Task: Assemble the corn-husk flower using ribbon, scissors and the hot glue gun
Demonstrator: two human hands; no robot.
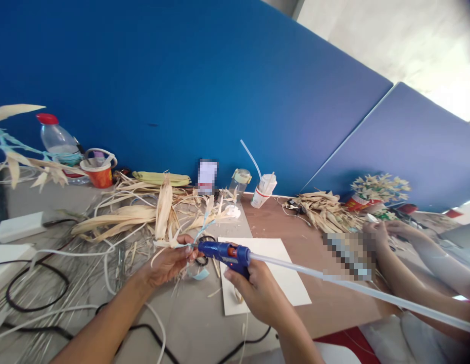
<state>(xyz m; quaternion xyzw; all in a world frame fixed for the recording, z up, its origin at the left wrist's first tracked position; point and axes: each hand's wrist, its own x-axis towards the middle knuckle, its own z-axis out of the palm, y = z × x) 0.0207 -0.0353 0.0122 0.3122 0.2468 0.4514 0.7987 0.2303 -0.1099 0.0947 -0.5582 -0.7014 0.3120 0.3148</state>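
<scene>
My right hand (pixel 257 288) is wrapped round the handle of a blue glue gun (pixel 225 254), which points left. A long clear glue stick (pixel 333 280) runs out of its back toward the lower right. My left hand (pixel 169 265) pinches a thin light-blue stem (pixel 203 227) with pale husk petals (pixel 173 238) on it, right at the gun's nozzle. Scissors lie partly hidden behind the nozzle. Under the gun and my right hand is a white sheet (pixel 284 273).
Dried husks (pixel 117 220), thin wires and cables cover the left side. A red cup (pixel 100 174), bottle (pixel 58 141), phone (pixel 207 174), jar (pixel 240 182) and white cup (pixel 262 192) stand along the blue partition. Another person's hands (pixel 379 235) are at the right.
</scene>
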